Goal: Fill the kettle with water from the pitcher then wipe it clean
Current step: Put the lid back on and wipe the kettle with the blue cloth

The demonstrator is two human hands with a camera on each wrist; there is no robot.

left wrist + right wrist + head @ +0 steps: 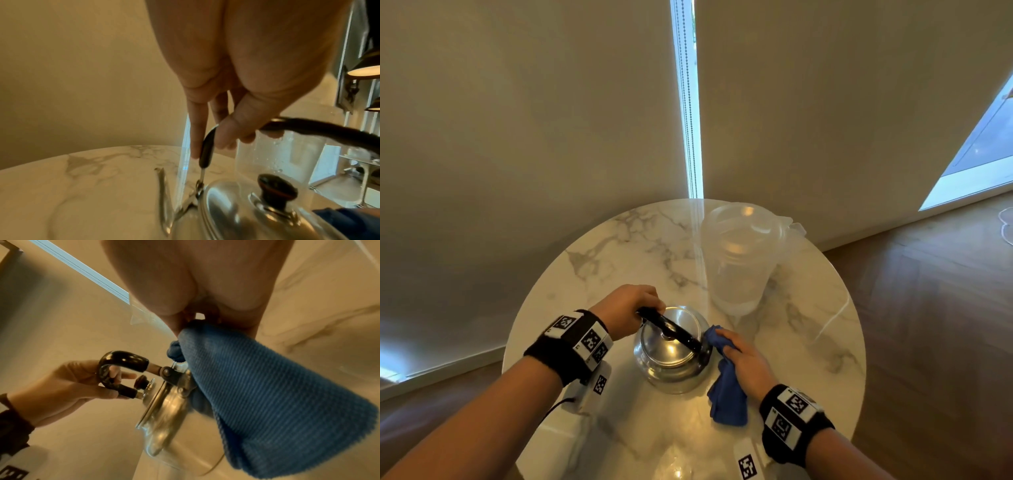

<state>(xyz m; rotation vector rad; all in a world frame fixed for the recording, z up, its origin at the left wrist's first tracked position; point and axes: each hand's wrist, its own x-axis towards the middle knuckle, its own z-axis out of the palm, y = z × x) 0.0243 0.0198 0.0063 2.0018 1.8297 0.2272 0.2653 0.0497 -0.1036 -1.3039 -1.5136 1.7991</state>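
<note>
Our left hand [627, 310] curls its fingers [230, 129] round the black handle [671, 329] of the shiny steel kettle [671, 353], upright mid-desk [619, 246], handle running left-far to right-near. Our right hand [748, 363] presses a blue cloth [726, 394] against its right side; the clear pitcher [739, 253] stands beyond.

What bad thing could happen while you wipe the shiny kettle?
The right hand pushes the blue cloth sideways on the kettle; only the left hand on the black handle steadies it, so it might slide or slosh. The clear pitcher stands just behind and could get bumped.
</note>
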